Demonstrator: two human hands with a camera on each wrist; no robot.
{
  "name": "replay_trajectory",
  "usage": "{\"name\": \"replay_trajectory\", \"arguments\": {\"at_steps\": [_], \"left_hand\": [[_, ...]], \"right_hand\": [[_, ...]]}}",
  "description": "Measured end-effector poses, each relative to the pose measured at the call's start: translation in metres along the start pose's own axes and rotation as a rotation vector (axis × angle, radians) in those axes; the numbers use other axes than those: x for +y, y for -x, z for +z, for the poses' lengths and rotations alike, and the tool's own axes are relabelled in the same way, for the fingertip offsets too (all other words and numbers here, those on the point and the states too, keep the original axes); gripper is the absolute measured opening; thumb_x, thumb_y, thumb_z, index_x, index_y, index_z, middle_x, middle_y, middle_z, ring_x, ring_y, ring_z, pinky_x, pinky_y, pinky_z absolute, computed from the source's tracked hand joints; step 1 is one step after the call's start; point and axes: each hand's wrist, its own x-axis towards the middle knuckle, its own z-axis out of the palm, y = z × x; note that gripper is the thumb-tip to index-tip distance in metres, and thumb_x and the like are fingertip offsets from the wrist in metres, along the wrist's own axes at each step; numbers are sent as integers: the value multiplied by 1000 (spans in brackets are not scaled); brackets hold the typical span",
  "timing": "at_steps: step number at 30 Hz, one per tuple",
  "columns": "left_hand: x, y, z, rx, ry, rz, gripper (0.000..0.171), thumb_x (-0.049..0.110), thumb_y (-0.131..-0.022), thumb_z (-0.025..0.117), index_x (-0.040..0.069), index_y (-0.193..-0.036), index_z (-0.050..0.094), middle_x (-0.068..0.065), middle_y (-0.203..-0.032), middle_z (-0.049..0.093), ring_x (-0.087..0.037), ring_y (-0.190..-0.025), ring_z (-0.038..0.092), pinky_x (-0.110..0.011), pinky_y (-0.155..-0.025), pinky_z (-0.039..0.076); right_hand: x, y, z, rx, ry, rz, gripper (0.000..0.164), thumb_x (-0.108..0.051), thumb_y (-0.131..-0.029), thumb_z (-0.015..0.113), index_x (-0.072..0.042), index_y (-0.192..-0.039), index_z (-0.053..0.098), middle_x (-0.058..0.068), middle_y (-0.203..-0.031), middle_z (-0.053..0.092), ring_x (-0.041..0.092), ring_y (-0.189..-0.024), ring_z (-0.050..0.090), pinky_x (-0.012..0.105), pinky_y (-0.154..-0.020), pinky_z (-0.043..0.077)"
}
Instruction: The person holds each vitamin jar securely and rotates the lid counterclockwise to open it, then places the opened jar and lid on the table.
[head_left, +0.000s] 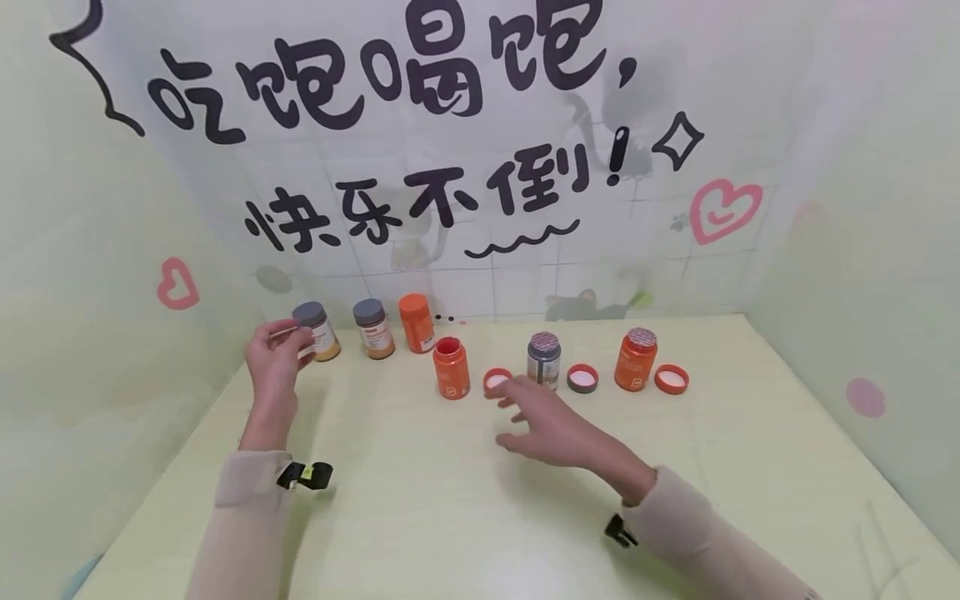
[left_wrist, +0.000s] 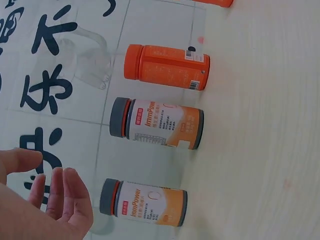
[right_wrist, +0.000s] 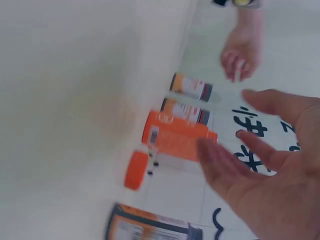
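Note:
My left hand (head_left: pixel 276 358) is raised beside the leftmost grey-capped supplement bottle (head_left: pixel 324 340). The left wrist view shows its loosely bent fingers apart from that bottle (left_wrist: pixel 150 204), with nothing between them. A second grey-capped bottle (head_left: pixel 376 335) and an orange-capped orange bottle (head_left: pixel 416 323) stand to its right. My right hand (head_left: pixel 551 425), fingers spread and holding nothing, hovers over the table. It partly covers an upturned orange cap (head_left: pixel 495 380) in the head view. Nearby stand an uncapped orange bottle (head_left: pixel 452 371) with its mouth bare and a grey bottle (head_left: pixel 543 367) with a printed seal.
An upturned grey cap (head_left: pixel 582 379) lies by the sealed grey bottle. Farther right stands a sealed orange bottle (head_left: pixel 635 362), with another upturned orange cap (head_left: pixel 671 379) beside it. A printed backdrop (head_left: pixel 450 283) rises behind the pale table (head_left: pixel 420 500).

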Motion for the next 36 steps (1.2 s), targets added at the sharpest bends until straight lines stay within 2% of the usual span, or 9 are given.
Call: {"name": "replay_trajectory", "arguments": {"at_steps": [3, 5, 9, 11, 13, 20, 26, 32, 36], "left_hand": [[-8, -12, -9, 13, -34, -68, 28, 12, -97, 68, 17, -122, 55, 6, -104, 64, -6, -86, 66, -20, -73, 58], [-11, -23, -16, 35, -113, -84, 37, 16, -97, 69, 17, -130, 52, 8, -105, 62, -4, -89, 63, -21, -80, 58], [-21, -48, -26, 42, -334, -82, 71, 30, -95, 72, 16, -153, 33, -1, -132, 53, -11, -110, 56, -32, -103, 52], [-27, -60, -29, 15, -426, -58, 85, 36, -95, 72, 16, -160, 22, -9, -150, 43, -19, -124, 51, -38, -111, 46], [-32, -70, -30, -21, -485, -27, 90, 39, -94, 72, 15, -161, 19, -15, -161, 34, -26, -136, 46, -39, -111, 45], [-42, -91, -29, -167, -630, 62, 101, 39, -93, 75, 8, -163, 10, -23, -167, 27, -41, -147, 37, -50, -114, 41], [-42, -100, -27, -230, -667, 62, 101, 25, -95, 73, 4, -163, 2, -28, -168, 19, -47, -151, 32, -57, -122, 34], [-45, -104, -22, -241, -771, 81, 84, 27, -102, 63, -5, -160, 11, -33, -164, 25, -50, -151, 30, -60, -121, 32], [-48, -103, -17, -242, -776, 112, 82, 28, -102, 62, -5, -159, 14, -33, -163, 28, -51, -150, 31, -60, -121, 34]], "right_hand": [[6, 20, -3, -60, -167, -64, 47, -14, -92, 75, -9, -136, 57, 14, -138, 61, 35, -124, 65, 39, -96, 59], [9, 31, -5, -82, -229, -78, 44, -16, -93, 74, -9, -133, 58, 16, -136, 62, 36, -121, 66, 35, -95, 59], [15, 43, -8, -65, -246, -91, 38, -14, -94, 72, -9, -130, 59, 19, -133, 63, 38, -117, 68, 26, -92, 58], [18, 46, -10, -52, -243, -89, 37, -13, -94, 72, -9, -129, 60, 19, -131, 63, 37, -116, 69, 24, -92, 58], [20, 48, -11, -43, -240, -88, 35, -13, -95, 71, -10, -128, 61, 18, -131, 64, 37, -115, 69, 24, -93, 58], [22, 50, -13, -42, -228, -84, 32, -16, -96, 70, -11, -127, 62, 18, -129, 65, 31, -112, 71, 25, -93, 58], [22, 48, -12, -75, -223, -84, 32, -16, -98, 68, -10, -128, 61, 18, -129, 65, 24, -111, 72, 26, -93, 58], [24, 48, -14, -72, -208, -85, 31, -17, -98, 67, -11, -128, 61, 17, -129, 66, 18, -109, 72, 26, -94, 58], [26, 48, -16, -66, -210, -83, 31, -17, -98, 68, -10, -128, 61, 17, -129, 66, 21, -110, 72, 26, -94, 58]]}}
